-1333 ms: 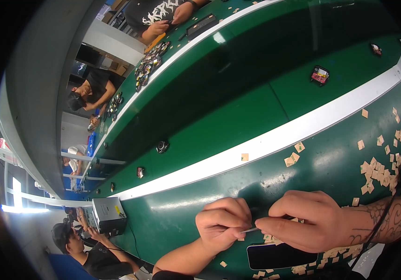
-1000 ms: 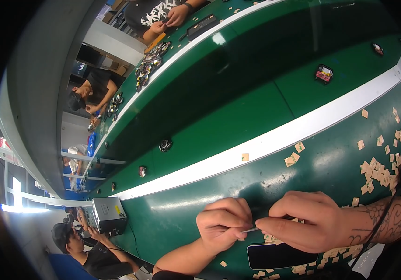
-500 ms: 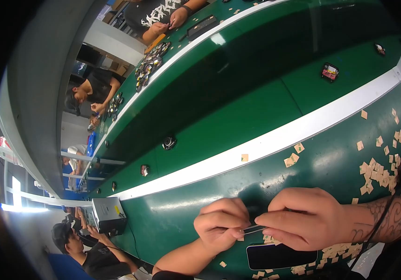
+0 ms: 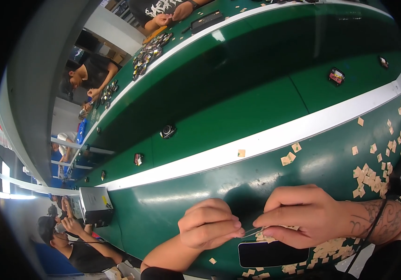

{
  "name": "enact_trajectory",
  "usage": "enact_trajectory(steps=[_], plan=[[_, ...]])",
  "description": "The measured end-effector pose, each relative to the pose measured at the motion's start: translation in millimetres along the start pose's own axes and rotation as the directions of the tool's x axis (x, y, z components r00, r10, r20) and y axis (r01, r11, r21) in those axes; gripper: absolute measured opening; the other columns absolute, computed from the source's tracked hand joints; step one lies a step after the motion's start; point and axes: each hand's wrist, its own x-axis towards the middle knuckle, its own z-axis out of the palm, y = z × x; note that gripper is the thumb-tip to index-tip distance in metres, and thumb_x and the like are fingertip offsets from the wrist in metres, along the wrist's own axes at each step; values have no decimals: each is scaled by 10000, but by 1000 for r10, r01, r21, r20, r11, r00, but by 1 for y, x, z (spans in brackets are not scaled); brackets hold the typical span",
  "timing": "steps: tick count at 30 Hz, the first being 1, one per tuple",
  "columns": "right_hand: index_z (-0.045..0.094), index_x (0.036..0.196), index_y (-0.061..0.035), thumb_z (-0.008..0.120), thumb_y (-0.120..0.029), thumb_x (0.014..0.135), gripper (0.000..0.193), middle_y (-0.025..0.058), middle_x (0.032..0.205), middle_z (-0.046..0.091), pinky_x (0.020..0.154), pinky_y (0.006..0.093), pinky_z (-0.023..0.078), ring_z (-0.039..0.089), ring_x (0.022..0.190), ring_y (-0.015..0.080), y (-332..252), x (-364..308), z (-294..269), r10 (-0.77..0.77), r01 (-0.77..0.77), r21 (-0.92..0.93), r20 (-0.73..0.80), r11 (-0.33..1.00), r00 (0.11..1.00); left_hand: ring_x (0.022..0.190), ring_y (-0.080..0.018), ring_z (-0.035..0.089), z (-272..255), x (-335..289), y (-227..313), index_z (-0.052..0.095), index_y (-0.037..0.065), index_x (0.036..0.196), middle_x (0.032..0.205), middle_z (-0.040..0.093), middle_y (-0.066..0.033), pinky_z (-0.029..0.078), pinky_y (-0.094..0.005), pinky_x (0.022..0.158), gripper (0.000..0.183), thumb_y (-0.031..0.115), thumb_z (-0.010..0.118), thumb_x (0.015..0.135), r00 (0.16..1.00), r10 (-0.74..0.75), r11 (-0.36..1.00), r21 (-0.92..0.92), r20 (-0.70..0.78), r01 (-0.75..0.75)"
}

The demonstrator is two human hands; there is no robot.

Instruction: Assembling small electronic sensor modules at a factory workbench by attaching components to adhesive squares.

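Note:
In my right hand (image 4: 303, 217), thumb and fingers close on thin metal tweezers (image 4: 252, 232), whose narrow end points toward the left hand. My left hand (image 4: 209, 225) is curled, thumb against index finger, right at the tip of the tweezers. Whatever sits in that pinch is too small to make out. Below both hands a black-screened smartphone (image 4: 273, 255) lies flat on the green table (image 4: 163, 214). Small beige paper squares (image 4: 328, 249) lie scattered around the phone and under my right wrist.
Past a white rail (image 4: 200, 169) runs a green conveyor belt (image 4: 237, 116) carrying small devices, among them a black round-faced one (image 4: 167, 131) and a red one (image 4: 336, 75). More beige squares (image 4: 368, 179) cluster at right. A metal box (image 4: 96, 206) stands at left. Co-workers sit across and left.
My left hand has shifted slightly left, baring more of the tweezers' end between the hands. The whole view has swung a little, and the belt's devices appear displaced.

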Motion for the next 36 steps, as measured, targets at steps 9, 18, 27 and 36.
enact_trajectory(steps=[9,18,27,36], plan=[[754,1091,-36,806,-31,888,210,53,960,614,572,315,522,618,651,183,0,0,-1,27,-27,-8,-1,1000,1000,688,-231,667,2,1,0,777,-20,989,954,716,-109,550,-325,575,300,21,962,756,1000,-3,1000,-25,-6,3],[758,1070,-39,811,-30,887,191,44,947,611,564,313,518,620,652,175,-1,-1,-2,24,-24,-17,6,1000,1000,681,-222,662,4,1,0,781,-17,992,949,717,-103,543,-318,568,304,19,964,752,1000,-7,1000,-29,-12,7],[756,1068,-44,820,3,834,247,38,944,622,576,305,538,642,679,173,0,0,-2,-5,5,-49,2,999,1000,681,-220,660,4,2,-2,788,-14,988,945,726,-102,537,-316,570,299,28,965,750,1000,-7,999,-35,-13,6],[745,1057,-42,794,10,856,213,48,948,621,584,306,542,646,688,183,-2,-1,-1,-52,53,-42,23,998,998,672,-213,642,4,-1,-8,718,-18,942,924,685,-119,542,-313,547,240,65,921,845,998,-31,999,-23,-51,30]])
